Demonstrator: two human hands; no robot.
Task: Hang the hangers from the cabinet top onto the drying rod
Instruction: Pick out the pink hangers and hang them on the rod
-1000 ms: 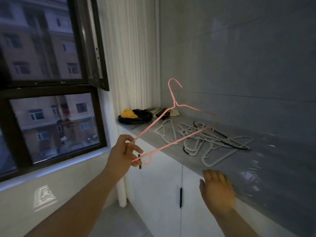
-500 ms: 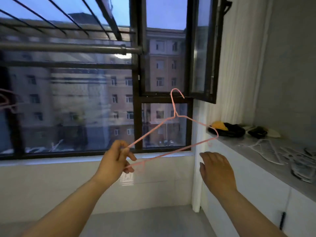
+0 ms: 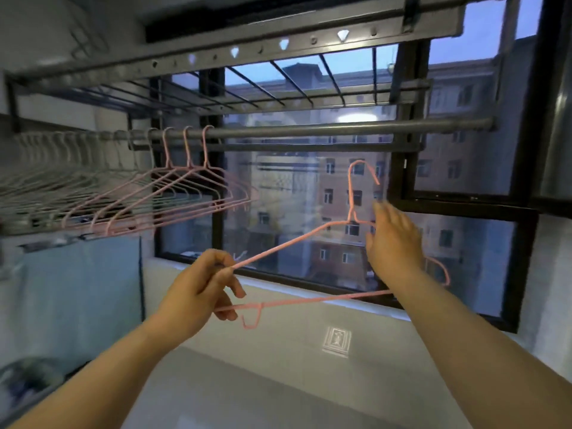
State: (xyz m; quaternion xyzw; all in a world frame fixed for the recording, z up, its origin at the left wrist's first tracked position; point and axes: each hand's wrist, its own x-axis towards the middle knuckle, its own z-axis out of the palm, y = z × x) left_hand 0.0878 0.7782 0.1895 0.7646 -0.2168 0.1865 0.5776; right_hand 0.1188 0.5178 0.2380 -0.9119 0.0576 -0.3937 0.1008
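Observation:
A pink wire hanger (image 3: pixel 297 239) is held out in front of the window, its hook pointing up below the grey drying rod (image 3: pixel 309 130). My left hand (image 3: pixel 201 286) pinches the hanger's left corner. My right hand (image 3: pixel 393 239) is raised with fingers spread in front of the hanger's right shoulder, just right of its neck; contact with the wire is unclear. Three pink hangers (image 3: pixel 185 181) hang on the rod to the left, with several pale hangers (image 3: pixel 62 178) further left. The cabinet top is out of view.
Above the rod runs a metal rack with a perforated bar (image 3: pixel 278 44) and a grid of thin bars. A dark window frame (image 3: pixel 399 199) stands behind the hanger. A blue cloth (image 3: pixel 80 289) hangs at the lower left. White tiled wall lies under the sill.
The view has swung left and up from the cabinet to the rod. Both hands rose with the pink hanger; my right hand lifted from low and open to beside the hanger's neck.

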